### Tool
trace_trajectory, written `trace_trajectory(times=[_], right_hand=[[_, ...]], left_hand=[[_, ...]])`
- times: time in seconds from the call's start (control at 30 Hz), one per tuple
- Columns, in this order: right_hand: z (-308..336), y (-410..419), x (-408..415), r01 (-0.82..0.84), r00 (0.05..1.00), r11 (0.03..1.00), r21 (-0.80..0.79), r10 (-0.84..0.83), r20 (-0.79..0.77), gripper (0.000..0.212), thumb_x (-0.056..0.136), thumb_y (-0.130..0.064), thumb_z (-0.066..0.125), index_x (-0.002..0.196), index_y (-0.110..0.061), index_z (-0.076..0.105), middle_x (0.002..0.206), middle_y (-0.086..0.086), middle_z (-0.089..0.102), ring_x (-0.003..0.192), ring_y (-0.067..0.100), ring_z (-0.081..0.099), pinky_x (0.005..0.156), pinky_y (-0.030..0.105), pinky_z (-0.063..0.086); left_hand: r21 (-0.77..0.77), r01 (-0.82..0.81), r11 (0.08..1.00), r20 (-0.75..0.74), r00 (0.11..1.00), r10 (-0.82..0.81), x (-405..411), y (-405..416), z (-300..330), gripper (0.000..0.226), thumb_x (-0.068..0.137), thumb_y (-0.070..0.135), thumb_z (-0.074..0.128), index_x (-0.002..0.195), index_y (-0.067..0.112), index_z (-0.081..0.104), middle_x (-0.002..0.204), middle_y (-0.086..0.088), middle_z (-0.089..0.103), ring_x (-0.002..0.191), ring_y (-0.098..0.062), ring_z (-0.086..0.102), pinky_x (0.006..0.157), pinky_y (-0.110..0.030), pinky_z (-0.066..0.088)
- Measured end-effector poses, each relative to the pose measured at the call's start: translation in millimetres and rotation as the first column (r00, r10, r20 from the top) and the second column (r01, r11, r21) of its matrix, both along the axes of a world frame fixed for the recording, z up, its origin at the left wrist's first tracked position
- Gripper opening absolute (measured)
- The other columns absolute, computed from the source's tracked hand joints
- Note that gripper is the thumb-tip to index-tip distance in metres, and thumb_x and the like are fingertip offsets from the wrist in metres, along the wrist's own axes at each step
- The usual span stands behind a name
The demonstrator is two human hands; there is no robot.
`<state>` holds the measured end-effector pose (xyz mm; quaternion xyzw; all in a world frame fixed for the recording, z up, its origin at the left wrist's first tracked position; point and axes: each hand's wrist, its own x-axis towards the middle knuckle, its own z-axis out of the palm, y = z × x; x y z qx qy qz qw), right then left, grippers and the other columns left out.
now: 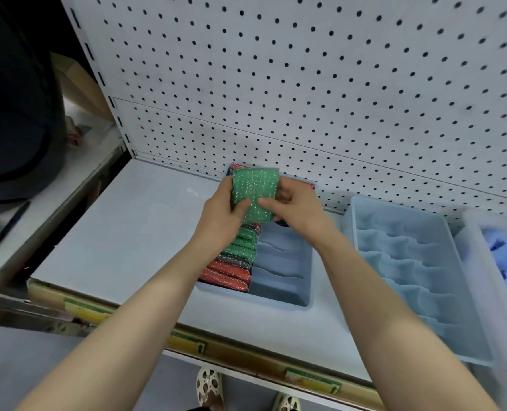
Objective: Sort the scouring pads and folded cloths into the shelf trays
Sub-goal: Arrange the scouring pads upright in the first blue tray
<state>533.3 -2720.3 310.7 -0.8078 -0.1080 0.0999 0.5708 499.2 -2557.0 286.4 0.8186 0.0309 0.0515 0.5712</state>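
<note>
Both hands, left hand and right hand, pinch a sparkly green rectangular scouring pad by opposite edges, held flat above the pale blue divided plastic tray, probably for alignment. The tray's 9 o'clock column is packed with pads on edge; its 3 o'clock slots are mostly free.

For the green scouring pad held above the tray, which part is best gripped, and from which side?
Probably by its two short side edges, one from each side, as now: the left hand and right hand pinch the green scouring pad, which is flat, thin and upright above the divided tray. That leaves its lower edge free to slide into a slot.
</note>
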Motion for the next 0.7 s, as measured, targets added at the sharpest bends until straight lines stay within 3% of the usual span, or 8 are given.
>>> trace_trajectory(times=[0.07,0.13,0.23,0.33,0.43,0.5,0.57,0.7], right_hand=[[2,-11,1,0.098,0.994,0.995,0.007,-0.098,-0.047,0.024,0.088,-0.006,0.07,0.11,-0.016,0.066,0.094,0.002,0.075,0.069,0.008,0.066,0.057,0.027,0.056],[0,-30,3,0.221,0.974,0.966,-0.132,-0.213,0.07,0.02,0.088,-0.008,0.069,0.108,-0.011,0.067,0.099,0.009,0.074,0.075,0.019,0.066,0.062,0.029,0.055],[-7,-52,2,0.309,0.929,0.737,-0.601,-0.098,0.356,0.024,0.086,-0.016,0.07,0.11,-0.015,0.071,0.096,0.008,0.071,0.085,0.028,0.062,0.07,0.028,0.039],[-14,-44,2,0.363,0.896,0.567,-0.739,0.006,0.445,0.019,0.085,-0.009,0.064,0.103,-0.01,0.071,0.094,0.012,0.065,0.089,0.035,0.059,0.067,0.037,0.044],[-23,-22,4,0.298,0.913,0.409,-0.863,0.142,0.382,0.021,0.081,0.001,0.058,0.097,-0.008,0.067,0.097,0.011,0.062,0.096,0.032,0.057,0.062,0.034,0.036],[-35,-10,3,0.184,0.94,0.319,-0.93,0.22,0.261,0.026,0.081,0.002,0.058,0.104,-0.007,0.067,0.106,0.011,0.061,0.106,0.031,0.055,0.068,0.036,0.041],[-42,-9,4,0.165,0.946,0.32,-0.933,0.215,0.241,0.029,0.082,0.003,0.06,0.108,-0.008,0.067,0.109,0.01,0.061,0.109,0.03,0.054,0.071,0.036,0.044],[-45,-16,7,0.285,0.917,0.505,-0.815,0.103,0.384,0.027,0.087,-0.011,0.066,0.113,-0.014,0.068,0.11,0.008,0.061,0.11,0.03,0.052,0.072,0.038,0.049]], left_hand=[[0.102,0.024,0.995,0.036,0.999,-0.027,-1,-3,-2,0.035,0.094,0.014,0.06,0.127,0.023,0.053,0.116,0.003,0.066,0.108,-0.014,0.062,0.094,-0.035,0.051],[0.252,0.062,0.966,0.067,0.994,-0.081,-4,-2,-7,0.038,0.093,0.015,0.062,0.129,0.024,0.056,0.126,0.004,0.062,0.118,-0.013,0.055,0.1,-0.031,0.045],[0.452,0.11,0.885,0.061,0.986,-0.153,-7,2,-19,0.043,0.092,0.017,0.063,0.135,0.017,0.055,0.134,-0.003,0.056,0.123,-0.02,0.05,0.103,-0.026,0.035],[0.557,0.124,0.821,0.071,0.978,-0.196,-9,3,-28,0.04,0.093,0.017,0.063,0.133,0.011,0.058,0.134,-0.006,0.057,0.125,-0.025,0.047,0.107,-0.028,0.032],[0.61,0.104,0.786,0.104,0.972,-0.209,-9,4,-34,0.038,0.094,0.018,0.062,0.13,0.008,0.061,0.131,-0.008,0.059,0.123,-0.026,0.049,0.107,-0.031,0.034],[0.633,0.099,0.768,0.109,0.971,-0.214,-8,5,-36,0.038,0.094,0.019,0.062,0.131,0.008,0.06,0.13,-0.009,0.059,0.122,-0.027,0.049,0.106,-0.033,0.036],[0.651,0.099,0.753,0.109,0.969,-0.222,-8,5,-38,0.039,0.094,0.019,0.061,0.131,0.008,0.06,0.129,-0.009,0.06,0.12,-0.028,0.05,0.104,-0.034,0.037],[0.677,0.076,0.732,0.127,0.968,-0.218,-9,6,-41,0.038,0.094,0.018,0.062,0.13,0.006,0.061,0.125,-0.011,0.061,0.117,-0.031,0.052,0.101,-0.037,0.041]])
